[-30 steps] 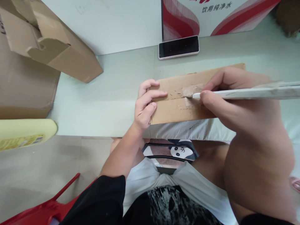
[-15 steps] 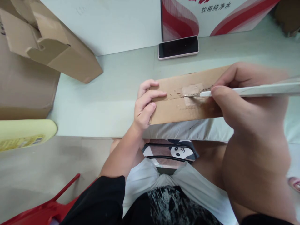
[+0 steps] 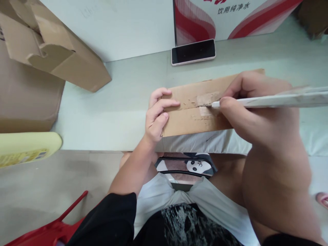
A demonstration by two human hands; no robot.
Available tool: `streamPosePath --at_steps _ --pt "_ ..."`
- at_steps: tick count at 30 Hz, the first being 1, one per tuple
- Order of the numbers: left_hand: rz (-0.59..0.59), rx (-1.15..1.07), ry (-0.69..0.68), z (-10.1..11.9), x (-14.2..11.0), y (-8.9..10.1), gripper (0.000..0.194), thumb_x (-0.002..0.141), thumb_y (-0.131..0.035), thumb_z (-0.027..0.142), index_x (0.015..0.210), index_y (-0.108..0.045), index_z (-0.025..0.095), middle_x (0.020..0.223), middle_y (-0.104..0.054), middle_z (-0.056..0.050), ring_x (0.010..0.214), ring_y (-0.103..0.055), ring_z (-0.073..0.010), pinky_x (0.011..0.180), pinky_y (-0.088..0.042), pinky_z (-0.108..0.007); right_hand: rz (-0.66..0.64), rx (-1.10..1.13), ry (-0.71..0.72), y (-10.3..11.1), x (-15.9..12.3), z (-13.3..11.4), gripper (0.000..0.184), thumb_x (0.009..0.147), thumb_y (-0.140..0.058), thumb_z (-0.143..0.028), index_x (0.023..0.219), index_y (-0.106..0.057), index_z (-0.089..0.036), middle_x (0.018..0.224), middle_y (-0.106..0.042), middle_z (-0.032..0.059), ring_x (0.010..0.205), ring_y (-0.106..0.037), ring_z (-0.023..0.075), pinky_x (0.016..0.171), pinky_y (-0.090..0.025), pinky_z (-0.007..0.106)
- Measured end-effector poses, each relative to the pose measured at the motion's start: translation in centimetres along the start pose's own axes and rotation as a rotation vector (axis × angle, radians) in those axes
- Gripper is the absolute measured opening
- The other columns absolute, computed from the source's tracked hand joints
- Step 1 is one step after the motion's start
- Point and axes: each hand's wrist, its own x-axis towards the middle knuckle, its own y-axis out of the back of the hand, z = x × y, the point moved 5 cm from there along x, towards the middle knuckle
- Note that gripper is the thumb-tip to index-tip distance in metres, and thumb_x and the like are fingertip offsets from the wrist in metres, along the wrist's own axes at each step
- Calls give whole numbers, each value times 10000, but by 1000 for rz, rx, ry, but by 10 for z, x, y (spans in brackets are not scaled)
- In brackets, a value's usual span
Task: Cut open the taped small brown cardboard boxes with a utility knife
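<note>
A flat brown cardboard box (image 3: 191, 118) lies on the pale green table (image 3: 107, 112), with a strip of clear tape (image 3: 206, 100) along its top seam. My left hand (image 3: 156, 114) is curled over the box's left end, fingers pressed on the top. My right hand (image 3: 252, 109) pinches a long white tool (image 3: 269, 100), its tip touching the tape at the seam. The box's right part is hidden behind my right hand.
A phone (image 3: 193, 52) lies face up at the back of the table, in front of a red-and-white carton (image 3: 230, 17). Large open cardboard boxes (image 3: 38, 61) stand at the left. A yellow object (image 3: 25, 147) and a red chair (image 3: 51, 225) are lower left.
The tool's tip slid right along the seam half a second ago and is now back to the left on the tape. My left hand has stayed on the box's end.
</note>
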Motion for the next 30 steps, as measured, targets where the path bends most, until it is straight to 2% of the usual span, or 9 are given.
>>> streamPosePath --at_steps 5,13,18,21,26,30 --pt "3 5 19 -1 -1 -1 457 1053 -426 608 1209 -720 295 1371 -607 -101 1300 -630 -321 1153 -538 -561 13 131 -83 5 1 1 120 711 -571 -218 609 -510 -229 536 -490 -42 505 -378 94 507 -304 301" --pt "-4 25 6 -2 -1 -1 475 1060 -383 613 1212 -706 299 1371 -609 -101 1316 -620 -322 1172 -519 -568 161 146 -131 8 -2 1 154 674 -536 -188 547 -457 -227 498 -457 -51 468 -363 82 448 -247 266" --pt "-6 29 4 -1 -2 -2 467 1063 -388 604 1223 -703 298 1377 -605 -101 1307 -628 -315 1161 -528 -556 223 152 -114 11 -3 0 174 677 -529 -184 534 -441 -226 491 -437 -50 471 -347 78 443 -228 255" --pt "-15 38 -5 0 -1 -1 457 1066 -395 591 1227 -704 295 1377 -609 -100 1294 -636 -310 1133 -550 -534 203 130 -103 12 -2 1 157 667 -519 -180 548 -428 -229 495 -424 -50 481 -345 82 452 -233 262" --pt "-22 30 -6 0 0 0 445 1063 -414 587 1227 -707 296 1386 -611 -99 1302 -631 -310 1130 -552 -522 86 31 -31 6 0 -1 123 700 -510 -207 601 -441 -231 537 -419 -56 514 -329 87 511 -294 289" --pt "-13 9 -6 0 0 0 422 1059 -424 568 1230 -704 304 1380 -612 -98 1298 -630 -313 1115 -562 -530 96 31 -58 4 -1 0 116 675 -534 -252 585 -465 -228 516 -422 -57 507 -322 91 517 -272 303"
